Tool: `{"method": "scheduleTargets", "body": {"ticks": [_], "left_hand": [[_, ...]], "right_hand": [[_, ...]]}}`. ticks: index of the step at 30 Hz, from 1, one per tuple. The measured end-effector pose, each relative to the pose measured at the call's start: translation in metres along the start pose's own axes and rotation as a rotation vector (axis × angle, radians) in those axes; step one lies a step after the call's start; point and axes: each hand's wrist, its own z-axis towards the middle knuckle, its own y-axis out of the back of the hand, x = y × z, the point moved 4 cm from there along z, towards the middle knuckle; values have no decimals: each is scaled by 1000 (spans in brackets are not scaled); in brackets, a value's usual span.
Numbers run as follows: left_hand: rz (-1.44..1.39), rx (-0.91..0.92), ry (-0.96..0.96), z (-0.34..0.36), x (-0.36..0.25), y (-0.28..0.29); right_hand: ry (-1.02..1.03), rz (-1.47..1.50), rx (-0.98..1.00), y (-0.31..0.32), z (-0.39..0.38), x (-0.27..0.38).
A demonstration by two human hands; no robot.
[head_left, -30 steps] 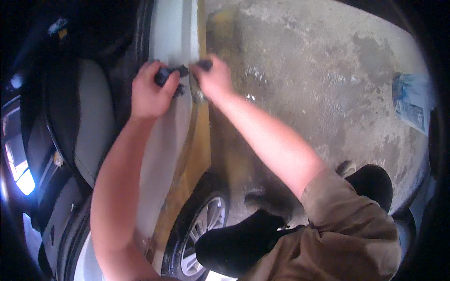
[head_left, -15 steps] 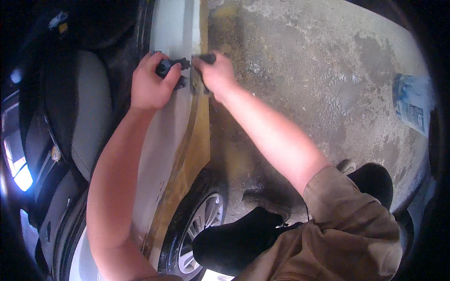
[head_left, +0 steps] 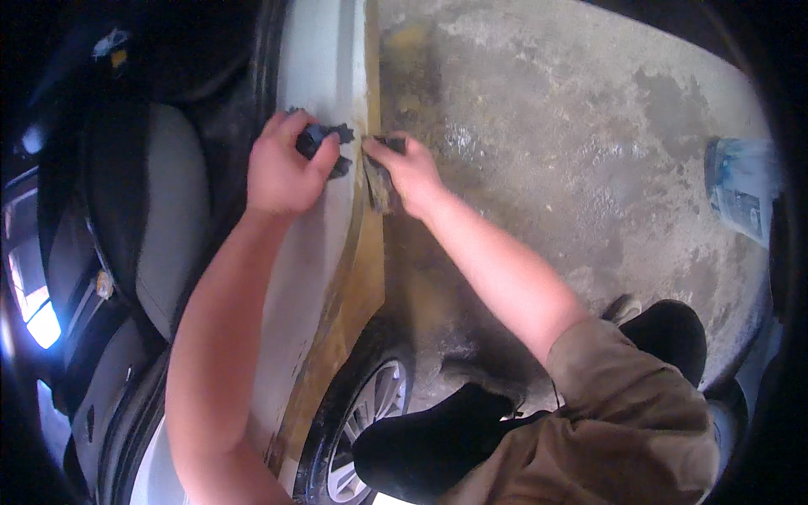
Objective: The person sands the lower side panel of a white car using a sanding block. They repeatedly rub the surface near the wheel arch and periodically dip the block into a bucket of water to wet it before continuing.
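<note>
Toward ten o'clock, a dark lumpy object (head_left: 314,140) is gripped by the left hand (head_left: 284,172) against the white car sill (head_left: 320,55). Near twelve, what appears to be a dark flat tool (head_left: 380,190) is clasped in the right hand (head_left: 414,174), beside the sill's tan edge (head_left: 364,273). Near six, a wheel (head_left: 387,389) is seen.

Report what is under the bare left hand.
Under the bare left hand, part of a blue-black, ragged-edged lump shows against the white painted car sill. The hand hides the rest; the sill surface directly beneath cannot be seen.
</note>
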Motion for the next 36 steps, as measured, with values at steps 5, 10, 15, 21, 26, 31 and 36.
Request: {"method": "scheduleTargets", "body": {"ticks": [5,10,15,21,26,31,36], "left_hand": [[-49,15,13,2,4,-10],[-44,14,37,6,2,-7],[-89,13,98,7,2,-7],[-65,-46,38,7,2,-8],[-94,-34,58,7,3,-8],[-70,-33,59,6,4,-8],[-104,-16,64,6,6,-11]], "right_hand": [[-23,110,66,2,3,-4],[-70,-14,14,3,7,-5],[-47,124,-2,-2,10,1],[72,-104,-102,-5,0,10],[235,-295,-80,-14,-20,16],[55,-450,-119,-14,-49,-3],[215,-237,-126,-18,-40,5]]}}
